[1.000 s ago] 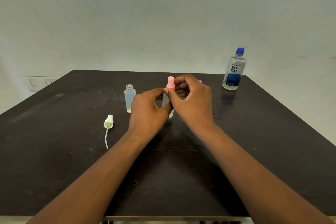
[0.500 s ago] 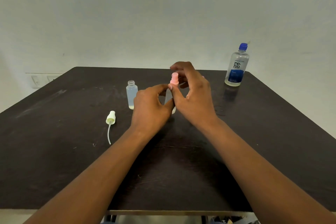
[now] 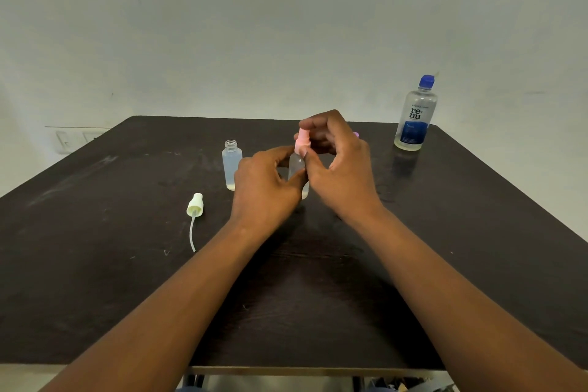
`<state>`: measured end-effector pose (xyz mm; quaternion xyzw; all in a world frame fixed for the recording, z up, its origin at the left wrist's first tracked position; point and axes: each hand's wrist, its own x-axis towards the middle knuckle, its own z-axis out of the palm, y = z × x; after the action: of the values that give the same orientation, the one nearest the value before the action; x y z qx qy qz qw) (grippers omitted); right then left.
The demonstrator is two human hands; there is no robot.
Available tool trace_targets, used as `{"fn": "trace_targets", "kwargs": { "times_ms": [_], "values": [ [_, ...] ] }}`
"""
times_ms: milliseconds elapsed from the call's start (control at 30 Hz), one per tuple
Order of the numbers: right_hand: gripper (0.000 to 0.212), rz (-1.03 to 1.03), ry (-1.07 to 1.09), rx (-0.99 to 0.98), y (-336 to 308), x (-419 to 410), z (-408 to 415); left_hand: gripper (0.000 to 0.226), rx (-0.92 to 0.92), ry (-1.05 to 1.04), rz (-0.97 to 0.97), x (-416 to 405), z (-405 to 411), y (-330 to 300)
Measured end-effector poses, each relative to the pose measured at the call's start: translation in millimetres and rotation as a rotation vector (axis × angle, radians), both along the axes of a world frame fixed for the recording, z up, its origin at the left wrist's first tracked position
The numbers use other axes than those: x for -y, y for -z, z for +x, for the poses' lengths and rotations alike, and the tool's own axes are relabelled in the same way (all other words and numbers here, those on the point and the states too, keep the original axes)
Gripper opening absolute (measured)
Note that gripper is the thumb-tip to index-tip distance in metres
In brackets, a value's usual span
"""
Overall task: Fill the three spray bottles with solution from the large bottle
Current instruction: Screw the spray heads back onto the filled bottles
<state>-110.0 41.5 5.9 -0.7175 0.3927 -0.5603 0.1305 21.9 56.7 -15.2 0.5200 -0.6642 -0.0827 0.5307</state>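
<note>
A small clear spray bottle [image 3: 296, 166] stands upright at the middle of the dark table [image 3: 95, 264]. My left hand [image 3: 265, 188] grips its body. My right hand [image 3: 337, 165] pinches its pink spray cap [image 3: 301, 139] between thumb and fingers. To the left stands an uncapped clear bottle [image 3: 232, 164] with a little liquid at the bottom. Its pale yellow spray cap [image 3: 194, 205] with a dip tube lies on the table further left. The large solution bottle [image 3: 415, 116], blue-capped, stands at the far right corner. A purple cap [image 3: 356, 134] peeks out behind my right hand.
A wall socket plate [image 3: 76, 138] sits on the wall behind the table's left corner. The table's front edge runs just below my forearms.
My right hand's fingers have shifted around the pink cap while my left hand stays on the bottle. The view has tilted slightly, so everything sits a little higher in the frame.
</note>
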Motion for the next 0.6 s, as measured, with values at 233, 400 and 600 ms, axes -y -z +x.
{"fn": "trace_targets", "kwargs": {
  "times_ms": [233,400,600],
  "values": [
    [0.026,-0.126,0.057,-0.012,-2.3,-3.6,-1.9,0.028,0.035,-0.025,-0.004,-1.1,-0.5,-0.2],
    [0.016,-0.115,0.020,-0.003,-1.0,-1.9,-0.6,0.026,-0.005,-0.028,-0.008,-2.3,-1.1,-1.5],
    [0.023,-0.157,0.064,-0.019,-1.1,-0.7,-0.6,0.029,0.020,-0.041,-0.019,-1.8,-0.9,-1.1]
  ]
}}
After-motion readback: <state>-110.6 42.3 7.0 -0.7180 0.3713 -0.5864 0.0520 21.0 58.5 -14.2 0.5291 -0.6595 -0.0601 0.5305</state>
